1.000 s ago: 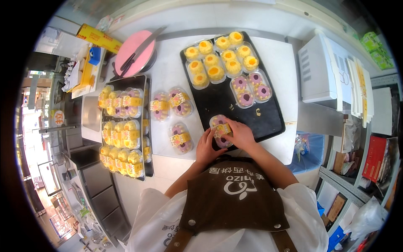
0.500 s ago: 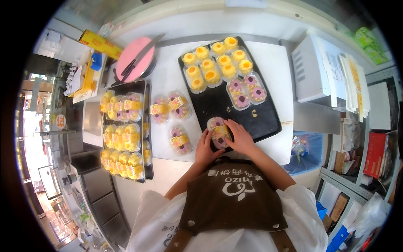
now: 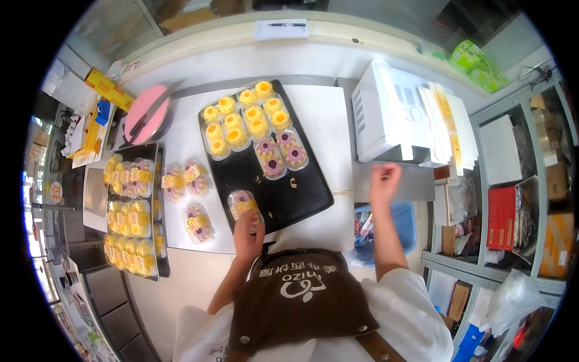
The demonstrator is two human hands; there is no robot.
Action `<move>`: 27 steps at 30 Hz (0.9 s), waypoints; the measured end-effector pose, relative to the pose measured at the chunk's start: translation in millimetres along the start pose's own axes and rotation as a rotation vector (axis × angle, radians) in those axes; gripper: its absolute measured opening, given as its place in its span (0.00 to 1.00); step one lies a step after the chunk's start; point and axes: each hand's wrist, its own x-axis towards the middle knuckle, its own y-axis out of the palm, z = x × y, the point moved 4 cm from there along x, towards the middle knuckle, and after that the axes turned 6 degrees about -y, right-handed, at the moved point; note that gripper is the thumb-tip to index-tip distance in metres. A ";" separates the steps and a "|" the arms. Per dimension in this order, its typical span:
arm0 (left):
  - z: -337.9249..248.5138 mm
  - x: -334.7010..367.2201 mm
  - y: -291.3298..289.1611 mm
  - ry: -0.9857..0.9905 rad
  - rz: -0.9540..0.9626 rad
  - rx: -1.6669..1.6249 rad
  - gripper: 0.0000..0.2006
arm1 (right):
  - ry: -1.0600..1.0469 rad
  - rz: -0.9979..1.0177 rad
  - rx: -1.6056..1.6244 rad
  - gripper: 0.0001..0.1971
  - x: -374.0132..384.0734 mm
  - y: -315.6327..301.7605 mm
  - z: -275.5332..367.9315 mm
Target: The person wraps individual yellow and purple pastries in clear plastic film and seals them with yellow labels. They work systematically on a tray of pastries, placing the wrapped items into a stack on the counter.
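Note:
My left hand [image 3: 246, 236] is closed round the near end of a clear cake box [image 3: 242, 199] at the near left corner of the black tray [image 3: 289, 208]. Two purple-topped cakes and a yellow label band show in that box. Away to the right, my right hand [image 3: 385, 184] hangs in front of the white label printer [image 3: 386, 111], fingers curled together and slightly blurred; whatever they pinch is too small to make out. Farther up the tray stand several unbanded boxes of yellow cakes [image 3: 234, 122] and two of purple cakes [image 3: 269, 158].
Three banded boxes [image 3: 196, 223] lie on the white table left of the tray. A second tray [image 3: 158, 208] holds stacked banded boxes. Behind it are a pink round board [image 3: 148, 111] and a long knife [image 3: 158, 102]. A blue-lined bin [image 3: 401, 228] stands below right.
My right hand has left the cake box and swung right toward the printer. My left hand has shifted onto the box's near end. The whole view has turned to the right.

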 end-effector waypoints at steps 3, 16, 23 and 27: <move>-29.2 -11.5 34.7 0.053 0.032 0.002 0.18 | 0.060 -0.274 0.040 0.24 35.0 -39.6 -18.3; -70.8 -49.0 107.1 0.017 0.185 0.030 0.10 | -0.023 -0.030 -0.117 0.26 84.2 -62.1 -14.1; -80.0 -44.7 112.8 -0.020 0.211 0.019 0.10 | 0.186 -0.172 0.228 0.24 89.5 -63.2 -30.7; -80.3 -42.8 108.1 0.049 0.222 0.050 0.10 | 0.130 -0.197 0.165 0.24 94.6 -67.6 -36.5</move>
